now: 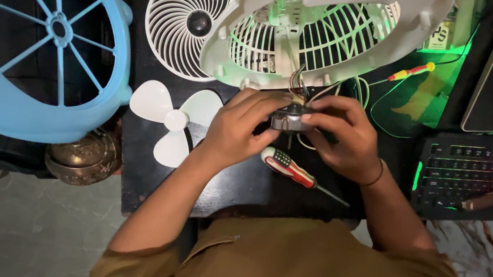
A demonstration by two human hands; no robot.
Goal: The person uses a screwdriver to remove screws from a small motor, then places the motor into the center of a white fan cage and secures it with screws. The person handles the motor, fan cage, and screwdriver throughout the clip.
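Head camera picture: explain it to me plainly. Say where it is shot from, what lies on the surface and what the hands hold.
This single picture comes from a camera worn on a person's head, looking down at their own two bare hands. No machine is involved. The left hand and right hand together grip a small dark motor, with wires running up to a white fan housing above it. On the dark table lie a white three-blade propeller, a round white grille and a striped-handle screwdriver just under the hands. A second screwdriver with a red and yellow handle lies to the right, near a backlit keyboard. A light blue fan frame sits top left.
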